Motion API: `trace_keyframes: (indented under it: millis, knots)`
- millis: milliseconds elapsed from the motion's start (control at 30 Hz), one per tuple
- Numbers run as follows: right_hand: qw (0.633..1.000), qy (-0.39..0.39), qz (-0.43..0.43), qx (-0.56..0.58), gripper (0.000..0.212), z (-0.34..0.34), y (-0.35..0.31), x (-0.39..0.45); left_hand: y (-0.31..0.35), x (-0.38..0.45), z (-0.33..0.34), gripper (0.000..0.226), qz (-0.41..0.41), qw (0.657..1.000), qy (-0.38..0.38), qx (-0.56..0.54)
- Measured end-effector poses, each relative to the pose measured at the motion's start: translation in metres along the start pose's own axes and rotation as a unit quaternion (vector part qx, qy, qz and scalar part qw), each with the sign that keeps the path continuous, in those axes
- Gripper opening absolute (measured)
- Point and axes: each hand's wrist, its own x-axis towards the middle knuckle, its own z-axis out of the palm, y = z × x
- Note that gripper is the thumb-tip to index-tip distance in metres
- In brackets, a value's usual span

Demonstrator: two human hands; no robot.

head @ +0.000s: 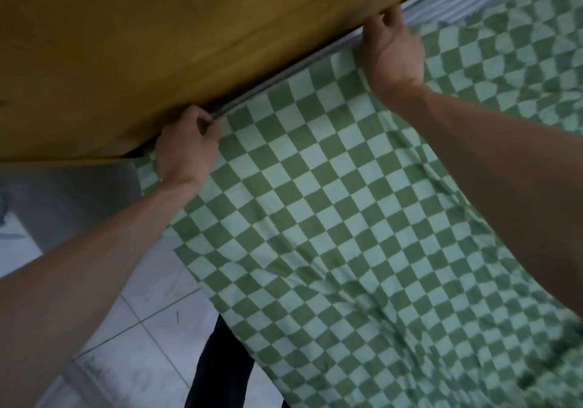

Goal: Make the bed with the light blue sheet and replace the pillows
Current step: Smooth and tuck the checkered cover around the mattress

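Head view: the left hand curls its fingers round the edge of the checked sheet (green and pale) at the headboard. The right hand pushes fingertips into that gap, their grip hidden.

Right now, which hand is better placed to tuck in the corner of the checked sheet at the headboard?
The left hand. It grips the checked sheet by its corner, against the yellow headboard. The right hand holds the edge farther along.
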Motion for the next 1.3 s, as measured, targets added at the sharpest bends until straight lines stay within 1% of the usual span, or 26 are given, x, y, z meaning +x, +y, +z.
trace_keyframes:
  millis: [67, 133, 200, 267, 333, 367, 433, 467, 533, 600, 633, 700, 767, 800, 833, 867, 900, 933, 967, 1000, 1033, 1100, 1167, 1200, 1233, 1300]
  knots:
    - [0.996, 0.061, 0.026, 0.065, 0.030, -0.003, -0.014, 0.007, 0.006, 0.002, -0.001, 0.023, 0.003, 0.999, 0.030, 0.025]
    - [0.987, 0.082, 0.082, 0.114, 0.028, 0.000, -0.028, 0.008, 0.010, -0.005, 0.003, 0.023, 0.013, 0.997, 0.062, 0.052]
    - [0.977, 0.074, 0.150, 0.130, 0.027, 0.007, -0.037, 0.007, 0.011, -0.014, 0.009, 0.022, 0.022, 0.995, 0.082, 0.043]
    - [0.966, 0.039, 0.210, 0.143, 0.027, 0.010, -0.040, 0.010, 0.008, -0.023, 0.014, 0.022, 0.033, 0.996, 0.088, 0.008]
    - [0.955, 0.026, 0.237, 0.178, 0.027, 0.012, -0.041, 0.015, 0.004, -0.032, 0.018, 0.026, 0.062, 0.994, 0.090, -0.018]
    - [0.950, 0.029, 0.237, 0.200, 0.028, 0.013, -0.041, 0.019, 0.001, -0.035, 0.020, 0.030, 0.085, 0.993, 0.083, -0.029]
    - [0.943, 0.025, 0.227, 0.243, 0.030, 0.014, -0.043, 0.025, -0.006, -0.036, 0.023, 0.049, 0.123, 0.991, 0.039, -0.028]
    - [0.936, 0.010, 0.223, 0.273, 0.033, 0.015, -0.043, 0.028, -0.010, -0.034, 0.025, 0.056, 0.136, 0.990, 0.018, -0.012]
    - [0.930, -0.052, 0.196, 0.307, 0.047, 0.021, -0.041, 0.030, -0.022, -0.034, 0.029, 0.060, 0.154, 0.987, 0.002, 0.042]
    - [0.950, -0.121, 0.148, 0.248, 0.066, 0.029, -0.035, 0.019, -0.035, -0.045, 0.033, 0.060, 0.165, 0.982, -0.002, 0.089]
    - [0.963, -0.124, 0.127, 0.203, 0.069, 0.033, -0.032, 0.009, -0.041, -0.055, 0.035, 0.059, 0.170, 0.980, -0.004, 0.102]
    - [0.981, -0.065, 0.093, 0.156, 0.064, 0.039, -0.033, -0.023, -0.053, -0.081, 0.040, 0.059, 0.178, 0.977, 0.000, 0.119]
    - [0.983, 0.004, 0.088, 0.163, 0.055, 0.045, -0.045, -0.072, -0.067, -0.110, 0.042, 0.061, 0.137, 0.986, 0.021, 0.096]
    - [0.982, 0.035, 0.083, 0.169, 0.050, 0.049, -0.055, -0.101, -0.075, -0.125, 0.044, 0.064, 0.086, 0.994, 0.035, 0.056]
    - [0.979, 0.061, 0.077, 0.176, 0.044, 0.054, -0.065, -0.134, -0.082, -0.141, 0.045, 0.067, 0.016, 0.999, 0.048, -0.002]
    - [0.977, 0.083, 0.070, 0.184, 0.038, 0.058, -0.076, -0.169, -0.089, -0.155, 0.047, 0.070, -0.070, 0.992, 0.056, -0.083]
    - [0.974, 0.091, 0.066, 0.196, 0.032, 0.062, -0.086, -0.206, -0.098, -0.167, 0.049, 0.071, -0.170, 0.967, 0.060, -0.178]
    - [0.972, 0.076, 0.064, 0.211, 0.027, 0.066, -0.096, -0.244, -0.106, -0.179, 0.051, 0.072, -0.278, 0.922, 0.052, -0.263]
    - [0.971, 0.034, 0.070, 0.225, 0.023, 0.070, -0.106, -0.285, -0.114, -0.191, 0.053, 0.071, -0.375, 0.870, 0.033, -0.319]
    - [0.967, -0.033, 0.086, 0.237, 0.020, 0.074, -0.115, -0.325, -0.120, -0.202, 0.055, 0.063, -0.432, 0.832, 0.013, -0.348]
    - [0.958, -0.109, 0.108, 0.242, 0.020, 0.077, -0.122, -0.363, -0.125, -0.211, 0.058, 0.050, -0.443, 0.822, -0.003, -0.357]
    - [0.932, -0.264, 0.149, 0.197, 0.029, 0.085, -0.130, -0.430, -0.128, -0.220, 0.060, 0.024, -0.412, 0.836, 0.001, -0.362]
    - [0.899, -0.393, 0.158, 0.114, 0.044, 0.093, -0.130, -0.476, -0.126, -0.219, 0.058, 0.015, -0.393, 0.845, 0.016, -0.363]
    - [0.885, -0.436, 0.144, 0.077, 0.047, 0.098, -0.129, -0.490, -0.126, -0.218, 0.058, 0.015, -0.385, 0.852, 0.019, -0.355]
    - [0.877, -0.464, 0.119, 0.045, 0.045, 0.101, -0.128, -0.498, -0.127, -0.219, 0.057, 0.015, -0.376, 0.861, 0.016, -0.342]
    - [0.870, -0.488, 0.070, 0.003, 0.037, 0.105, -0.128, -0.505, -0.132, -0.224, 0.056, 0.015, -0.360, 0.877, 0.013, -0.318]
